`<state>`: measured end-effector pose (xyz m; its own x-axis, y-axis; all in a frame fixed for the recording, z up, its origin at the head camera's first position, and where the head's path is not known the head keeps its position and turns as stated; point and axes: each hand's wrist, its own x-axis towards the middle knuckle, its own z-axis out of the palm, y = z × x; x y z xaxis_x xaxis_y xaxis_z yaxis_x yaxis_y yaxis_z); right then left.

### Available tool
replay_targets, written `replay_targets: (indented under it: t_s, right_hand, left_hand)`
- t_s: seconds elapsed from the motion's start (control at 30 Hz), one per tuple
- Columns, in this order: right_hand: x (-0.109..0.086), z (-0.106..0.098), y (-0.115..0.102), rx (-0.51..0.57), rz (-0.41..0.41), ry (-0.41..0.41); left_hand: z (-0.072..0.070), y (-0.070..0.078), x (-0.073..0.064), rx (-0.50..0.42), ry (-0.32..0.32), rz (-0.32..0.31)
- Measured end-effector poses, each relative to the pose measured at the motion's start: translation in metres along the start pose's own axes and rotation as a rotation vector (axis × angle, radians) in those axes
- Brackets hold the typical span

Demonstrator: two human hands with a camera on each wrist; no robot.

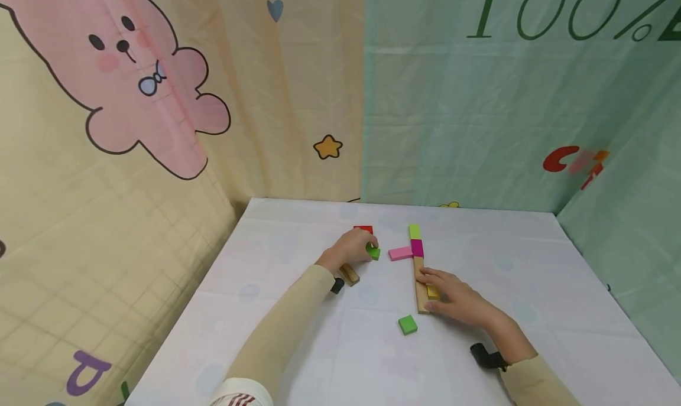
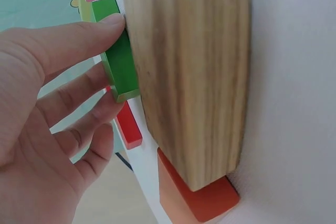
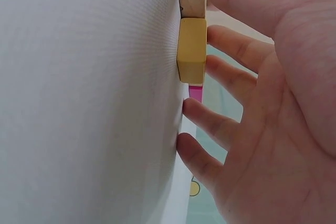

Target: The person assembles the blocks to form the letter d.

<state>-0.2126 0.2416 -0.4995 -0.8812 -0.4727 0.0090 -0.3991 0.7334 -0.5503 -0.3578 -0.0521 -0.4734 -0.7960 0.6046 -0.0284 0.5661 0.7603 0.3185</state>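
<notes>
My left hand [image 1: 351, 246] pinches a green block [image 2: 122, 64] between thumb and fingers. A wooden block [image 2: 189, 77] fills the middle of the left wrist view, with an orange block [image 2: 207, 200] by its end and a red block [image 2: 127, 127] beyond the fingers. My right hand [image 1: 460, 296] lies over a long wooden block [image 1: 422, 304] and the yellow block [image 3: 192, 51] at its side, fingers extended and thumb at the wood. In line beyond the long block are a magenta block [image 1: 417, 248] and a lime block [image 1: 414, 231]; a pink block [image 1: 400, 253] juts left from the magenta one.
A second green block [image 1: 408, 325] lies on the white tabletop [image 1: 330, 359], nearer than the long wooden block. Black wrist cameras show at the left wrist [image 1: 337, 285] and right wrist [image 1: 486, 357]. Printed curtains [image 1: 298, 98] hang behind the table and along both sides.
</notes>
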Motion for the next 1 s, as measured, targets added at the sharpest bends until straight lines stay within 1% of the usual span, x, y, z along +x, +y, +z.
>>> replay_targets:
  t_s: [0.17,0.4,0.6,0.77,1.0]
  right_hand:
    - [-0.0006,0.0006,0.0003,0.002,0.0,0.002]
    - [-0.0017,0.0006,-0.0016,-0.004,0.003,0.005]
    - [-0.0024,0.0,-0.0013,-0.005,-0.017,0.02]
    - [-0.0019,0.0005,-0.0005,0.0,-0.017,0.016]
    - [-0.0019,0.0006,-0.0009,-0.001,-0.026,0.012]
  left_hand:
    - [-0.0011,0.0017,-0.0032,0.005,-0.008,-0.019]
    - [-0.0004,0.004,-0.0041,-0.023,-0.021,-0.071]
    - [0.0008,0.002,-0.0048,-0.045,0.003,-0.085]
    - [0.0031,0.0002,-0.0057,-0.076,0.031,-0.08]
    - [0.0033,0.0027,-0.009,-0.113,0.063,-0.073]
